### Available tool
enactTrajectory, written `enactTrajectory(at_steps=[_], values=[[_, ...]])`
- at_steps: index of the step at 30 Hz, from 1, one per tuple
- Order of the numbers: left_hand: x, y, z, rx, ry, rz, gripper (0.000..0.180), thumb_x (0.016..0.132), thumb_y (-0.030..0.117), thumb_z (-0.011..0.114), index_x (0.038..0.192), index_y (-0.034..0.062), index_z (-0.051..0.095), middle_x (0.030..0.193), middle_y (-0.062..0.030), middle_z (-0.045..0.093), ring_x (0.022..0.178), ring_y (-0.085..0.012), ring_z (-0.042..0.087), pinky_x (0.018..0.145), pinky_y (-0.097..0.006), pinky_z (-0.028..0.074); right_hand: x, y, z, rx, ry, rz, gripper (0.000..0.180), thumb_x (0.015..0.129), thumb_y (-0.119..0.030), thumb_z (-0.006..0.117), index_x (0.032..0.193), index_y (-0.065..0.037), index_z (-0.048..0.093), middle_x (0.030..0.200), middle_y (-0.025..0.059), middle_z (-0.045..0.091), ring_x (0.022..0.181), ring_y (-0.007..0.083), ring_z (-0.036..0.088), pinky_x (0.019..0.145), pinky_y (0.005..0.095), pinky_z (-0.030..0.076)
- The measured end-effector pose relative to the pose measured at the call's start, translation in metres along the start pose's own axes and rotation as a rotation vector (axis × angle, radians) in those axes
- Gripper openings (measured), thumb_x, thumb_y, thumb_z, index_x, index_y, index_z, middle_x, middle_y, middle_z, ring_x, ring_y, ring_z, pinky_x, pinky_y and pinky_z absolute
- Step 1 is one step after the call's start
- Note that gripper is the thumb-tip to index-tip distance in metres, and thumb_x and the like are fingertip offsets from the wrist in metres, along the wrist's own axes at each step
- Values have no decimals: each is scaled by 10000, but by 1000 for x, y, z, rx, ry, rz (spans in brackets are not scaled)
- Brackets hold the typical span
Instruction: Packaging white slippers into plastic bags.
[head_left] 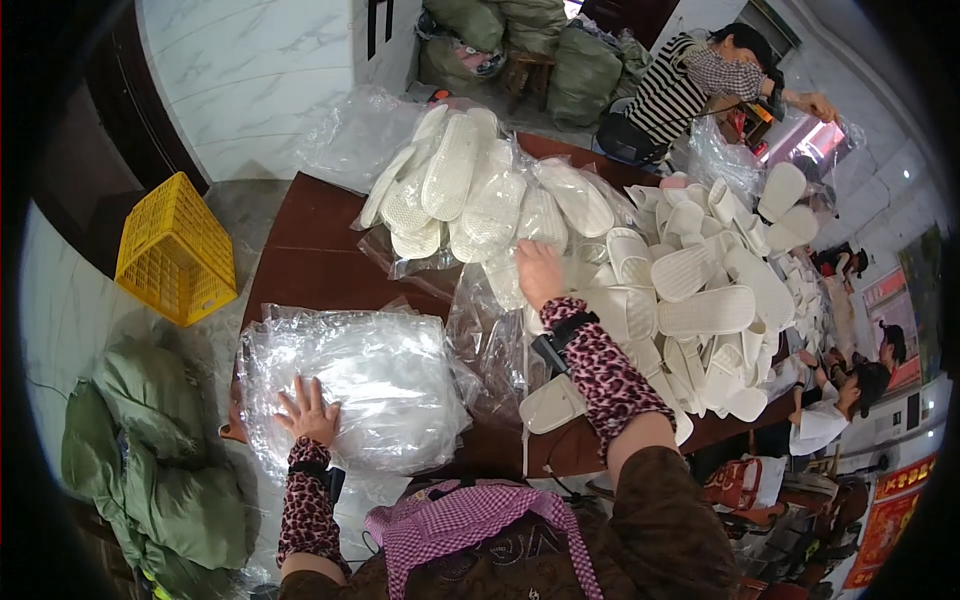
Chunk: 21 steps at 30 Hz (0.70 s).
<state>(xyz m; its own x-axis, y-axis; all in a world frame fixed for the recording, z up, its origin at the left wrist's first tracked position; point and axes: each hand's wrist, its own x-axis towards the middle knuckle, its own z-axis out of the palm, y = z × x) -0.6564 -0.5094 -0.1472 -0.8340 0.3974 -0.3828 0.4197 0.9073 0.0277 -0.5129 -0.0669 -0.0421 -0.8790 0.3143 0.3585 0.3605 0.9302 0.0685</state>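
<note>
My left hand [310,412] lies with fingers spread on a stack of clear plastic bags [385,375] at the table's near left. Farther forward, my right hand [540,272] is closed on a white slipper [502,280] in clear plastic, at the front of a heap of bagged slippers [450,165]. Part of its grip is hidden behind the hand. Right of it spreads a big pile of loose white slippers [705,310], soles and straps facing various ways. Loose clear film [488,335] lies between the bag stack and the slippers.
The table [320,235] is reddish brown. Left of it stand a yellow plastic crate [180,250] and green sacks [170,470]. More sacks [585,75] are at the back. A co-worker in stripes [680,90] handles clear plastic at the far right; other people [835,410] sit along the right side.
</note>
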Motion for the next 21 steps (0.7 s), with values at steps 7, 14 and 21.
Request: enactTrajectory(at_steps=[7, 14, 21], values=[[-5, 6, -6, -11, -3, 7, 681, 873, 535, 403, 1448, 257, 166, 1524, -42, -21, 1365, -426, -58, 1013, -677, 30, 15, 41, -133, 138, 327, -9, 174, 784, -26, 452, 890, -1, 588, 969, 164, 573, 902, 333, 538, 806, 418, 436], [-3, 3, -2, 6, -25, -20, 682, 876, 536, 387, 1453, 272, 138, 1524, -27, -74, 1366, -416, -86, 1025, -658, -14, 12, 110, -265, 137, 335, 138, 184, 788, -61, 500, 928, -7, 607, 830, 153, 600, 815, 318, 578, 752, 366, 462], [-1, 5, -2, 49, -37, -25, 673, 884, 537, 368, 1455, 285, 117, 1524, -11, -79, 1366, -415, -82, 1026, -663, 23, -16, 166, -301, 277, 195, 394, 288, 774, -44, 559, 1056, 6, 586, 892, 81, 608, 771, 157, 572, 695, 260, 469]])
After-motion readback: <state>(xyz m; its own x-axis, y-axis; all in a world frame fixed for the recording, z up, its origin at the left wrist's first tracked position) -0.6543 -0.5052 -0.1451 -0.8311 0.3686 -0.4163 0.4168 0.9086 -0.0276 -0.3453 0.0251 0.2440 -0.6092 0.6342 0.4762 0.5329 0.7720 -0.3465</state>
